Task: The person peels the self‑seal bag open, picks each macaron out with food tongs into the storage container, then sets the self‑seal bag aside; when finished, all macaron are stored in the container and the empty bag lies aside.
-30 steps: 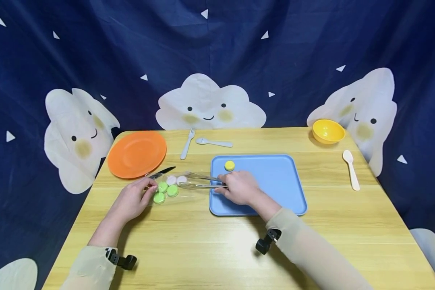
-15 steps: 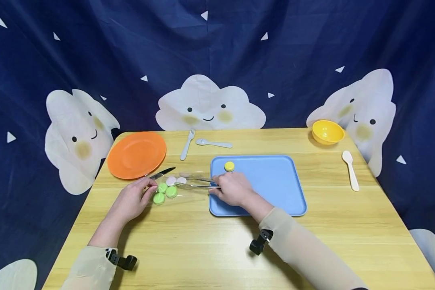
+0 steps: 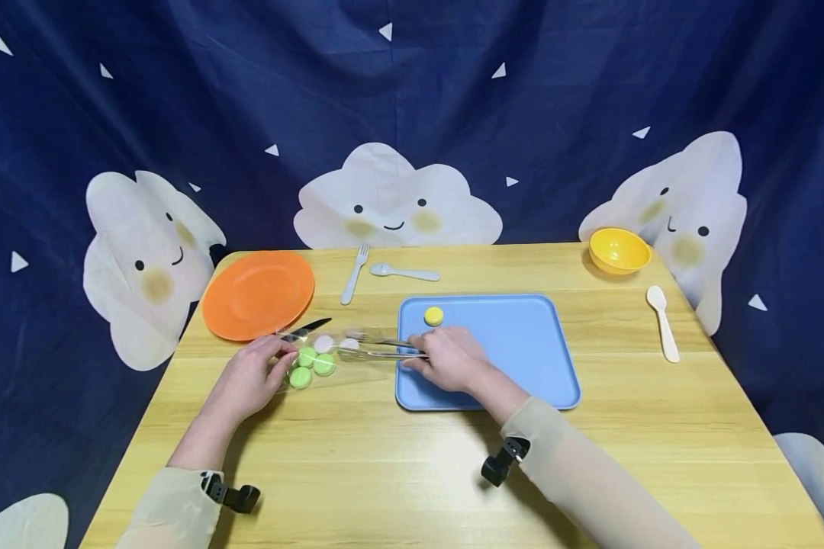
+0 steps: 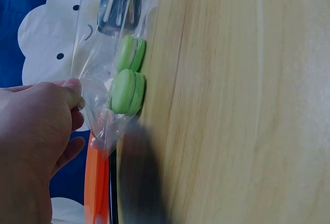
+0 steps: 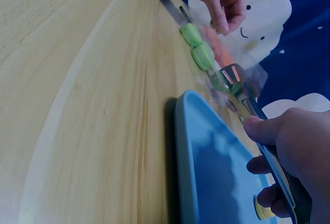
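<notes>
In the head view, my left hand [image 3: 250,377] pinches the closed end of a clear plastic bag [image 4: 95,97] between thumb and fingers. Inside lie several green macarons [image 3: 325,364] and two white macarons [image 3: 323,344]. My right hand [image 3: 455,360] grips metal tongs [image 3: 398,354], whose slotted heads reach into the bag's right side. Between those heads sits the right-hand white macaron [image 3: 349,345]. The right wrist view shows one slotted tong head [image 5: 234,77] through the plastic. Under the right hand is a blue tray [image 3: 529,358], with a yellow macaron [image 3: 434,316] near its back left corner.
An orange plate [image 3: 257,296] stands at the back left, with a dark-bladed knife [image 3: 310,328] just behind the bag. A grey fork [image 3: 354,276] and grey spoon [image 3: 405,272] lie at the back. On the right are a yellow bowl [image 3: 619,252] and a pale spoon [image 3: 663,324].
The right hand first moves left with the tongs, deeper into the bag, then back right. The right-hand white macaron shifts slightly right with them. The left hand stays in place.
</notes>
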### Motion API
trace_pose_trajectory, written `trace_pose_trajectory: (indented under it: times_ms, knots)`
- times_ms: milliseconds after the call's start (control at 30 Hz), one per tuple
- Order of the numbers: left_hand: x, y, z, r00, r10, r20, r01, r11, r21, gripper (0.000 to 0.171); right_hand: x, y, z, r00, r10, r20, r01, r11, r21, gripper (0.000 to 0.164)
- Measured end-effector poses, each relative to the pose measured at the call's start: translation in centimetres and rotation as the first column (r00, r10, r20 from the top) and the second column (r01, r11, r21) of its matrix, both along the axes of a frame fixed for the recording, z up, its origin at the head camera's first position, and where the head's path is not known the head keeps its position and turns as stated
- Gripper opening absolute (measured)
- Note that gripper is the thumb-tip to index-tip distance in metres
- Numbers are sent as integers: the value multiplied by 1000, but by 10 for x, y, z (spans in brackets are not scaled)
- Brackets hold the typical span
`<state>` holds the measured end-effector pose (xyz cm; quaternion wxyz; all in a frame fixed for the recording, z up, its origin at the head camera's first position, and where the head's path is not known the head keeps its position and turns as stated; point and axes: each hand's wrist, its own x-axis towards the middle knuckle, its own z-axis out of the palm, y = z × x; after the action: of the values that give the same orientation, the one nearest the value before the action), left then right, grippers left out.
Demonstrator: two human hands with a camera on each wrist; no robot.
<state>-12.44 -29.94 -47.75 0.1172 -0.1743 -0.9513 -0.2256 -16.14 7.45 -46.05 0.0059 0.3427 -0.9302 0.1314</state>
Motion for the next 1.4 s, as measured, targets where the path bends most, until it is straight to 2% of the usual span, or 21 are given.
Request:
trace_pose_trajectory:
  times_ms: [200, 500, 733, 967, 1100, 1400]
  knots:
    - [1, 1, -1, 999, 11, 32, -11, 1000, 10, 3, 3, 17, 4, 1000, -7, 11, 7, 999, -40, 35]
    - [-1, 2, 2, 999, 20, 48, -21, 1000, 11, 5, 4, 52, 14, 997, -73, -5, 72, 992, -103, 41]
    - [-1, 0, 1, 999, 22, 49, -23, 1000, 11, 6, 6, 83, 23, 996, -88, -16, 84, 982, -167, 35]
    - [-1, 1, 3, 999, 14, 46, -14, 1000, 10, 5, 9, 117, 31, 983, -168, -78, 154, 976, -157, 23]
    - [-2, 1, 4, 999, 6, 38, -6, 1000, 14, 6, 10, 135, 33, 976, -210, -60, 198, 966, -163, 22]
    - [-3, 0, 2, 999, 0, 37, 0, 1000, 14, 5, 15, 169, 28, 950, -307, -60, 297, 945, -136, 42]
